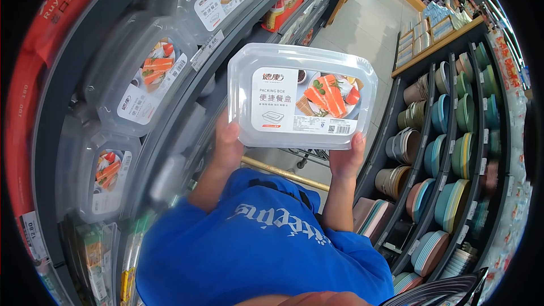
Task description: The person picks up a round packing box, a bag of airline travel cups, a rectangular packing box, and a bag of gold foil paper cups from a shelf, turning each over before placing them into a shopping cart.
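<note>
A clear plastic food container pack [303,136] with a printed label is raised in front of my chest, its lid side facing me. My left hand [228,143] grips its lower left edge, the thumb on the near face. At the lower right corner, my right hand [347,156] holds it with the thumb up along the edge. The fingers behind the pack are mostly hidden. On the shelf to the left sit similar packs, among them one labelled pack [148,76] and another lower down [107,175].
A shopping cart [286,173] with a yellow bar stands behind the pack. Racks of coloured bowls and basins [436,153] line the right side. Shelf edges with price tags [207,51] run close on the left. Tiled aisle floor [362,17] stretches ahead.
</note>
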A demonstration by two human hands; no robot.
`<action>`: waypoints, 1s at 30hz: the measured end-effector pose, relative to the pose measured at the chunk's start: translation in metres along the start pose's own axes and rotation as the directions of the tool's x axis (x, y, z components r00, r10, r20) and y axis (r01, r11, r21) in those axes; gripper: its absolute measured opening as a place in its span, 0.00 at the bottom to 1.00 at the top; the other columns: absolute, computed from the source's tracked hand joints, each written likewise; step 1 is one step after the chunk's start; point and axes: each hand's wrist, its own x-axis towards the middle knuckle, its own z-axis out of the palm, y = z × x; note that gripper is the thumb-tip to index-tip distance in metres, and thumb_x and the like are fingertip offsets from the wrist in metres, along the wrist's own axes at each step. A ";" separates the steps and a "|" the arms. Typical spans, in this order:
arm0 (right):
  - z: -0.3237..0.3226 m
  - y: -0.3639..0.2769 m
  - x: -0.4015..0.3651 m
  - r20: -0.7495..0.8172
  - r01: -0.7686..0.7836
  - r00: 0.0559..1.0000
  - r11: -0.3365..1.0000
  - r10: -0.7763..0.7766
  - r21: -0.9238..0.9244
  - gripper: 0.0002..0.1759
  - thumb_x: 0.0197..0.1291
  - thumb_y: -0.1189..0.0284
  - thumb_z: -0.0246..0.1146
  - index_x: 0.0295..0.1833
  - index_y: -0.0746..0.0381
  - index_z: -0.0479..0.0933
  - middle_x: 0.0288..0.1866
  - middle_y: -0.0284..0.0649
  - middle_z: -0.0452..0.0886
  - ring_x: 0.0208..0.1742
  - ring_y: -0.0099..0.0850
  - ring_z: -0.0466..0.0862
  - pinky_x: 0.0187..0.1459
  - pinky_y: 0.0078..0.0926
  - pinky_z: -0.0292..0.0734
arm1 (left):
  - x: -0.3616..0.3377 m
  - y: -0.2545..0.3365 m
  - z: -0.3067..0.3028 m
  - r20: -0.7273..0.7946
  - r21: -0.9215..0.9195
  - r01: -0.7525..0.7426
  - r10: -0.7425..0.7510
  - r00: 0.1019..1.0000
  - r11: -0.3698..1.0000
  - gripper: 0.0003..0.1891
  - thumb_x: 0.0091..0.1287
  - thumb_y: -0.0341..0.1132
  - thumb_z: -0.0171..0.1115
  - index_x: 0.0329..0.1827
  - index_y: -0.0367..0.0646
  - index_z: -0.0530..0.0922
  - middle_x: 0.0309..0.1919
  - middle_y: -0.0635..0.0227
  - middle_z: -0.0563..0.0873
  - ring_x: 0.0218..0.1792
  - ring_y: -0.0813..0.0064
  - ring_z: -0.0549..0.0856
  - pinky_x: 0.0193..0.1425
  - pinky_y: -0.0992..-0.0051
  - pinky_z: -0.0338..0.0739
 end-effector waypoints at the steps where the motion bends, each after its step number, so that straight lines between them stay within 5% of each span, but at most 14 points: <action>1: 0.001 -0.001 0.000 0.004 0.002 1.000 1.000 -0.002 0.001 0.46 0.62 0.47 0.63 0.74 0.67 0.59 0.71 0.46 0.70 0.70 0.39 0.73 0.70 0.42 0.66 | 0.000 0.001 0.001 0.001 0.002 0.001 -0.001 1.000 1.000 0.50 0.61 0.64 0.62 0.74 0.30 0.61 0.64 0.55 0.76 0.65 0.67 0.76 0.70 0.68 0.68; 30: 0.000 0.000 -0.005 -0.017 -0.041 0.999 0.998 0.042 0.053 0.43 0.63 0.49 0.60 0.75 0.67 0.60 0.73 0.45 0.69 0.72 0.38 0.71 0.71 0.40 0.63 | -0.006 0.001 -0.002 0.023 0.042 -0.008 0.007 1.000 0.999 0.51 0.60 0.64 0.63 0.73 0.26 0.62 0.65 0.53 0.75 0.66 0.66 0.74 0.70 0.68 0.65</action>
